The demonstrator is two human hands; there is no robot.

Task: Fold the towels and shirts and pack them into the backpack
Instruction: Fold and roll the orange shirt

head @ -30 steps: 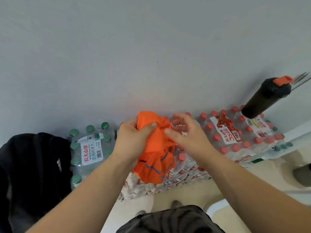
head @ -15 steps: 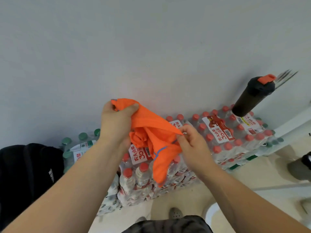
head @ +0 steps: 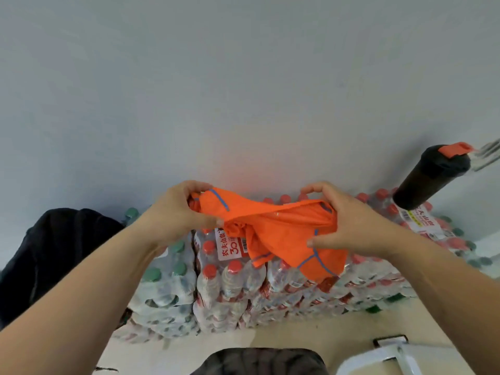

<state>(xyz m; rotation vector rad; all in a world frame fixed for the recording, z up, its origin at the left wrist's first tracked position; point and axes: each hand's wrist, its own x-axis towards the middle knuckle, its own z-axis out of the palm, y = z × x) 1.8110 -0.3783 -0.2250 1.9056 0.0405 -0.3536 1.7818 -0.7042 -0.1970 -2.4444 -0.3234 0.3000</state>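
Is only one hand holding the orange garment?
No, the left hand and right hand each grip an end of the orange blue-seamed shirt.

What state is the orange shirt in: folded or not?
Not folded: the orange shirt is bunched and twisted, gripped in the air between the left hand and the right hand.

Left hand (head: 177,213) and right hand (head: 351,226) raised apart, fingers (head: 320,188) curled, pinching
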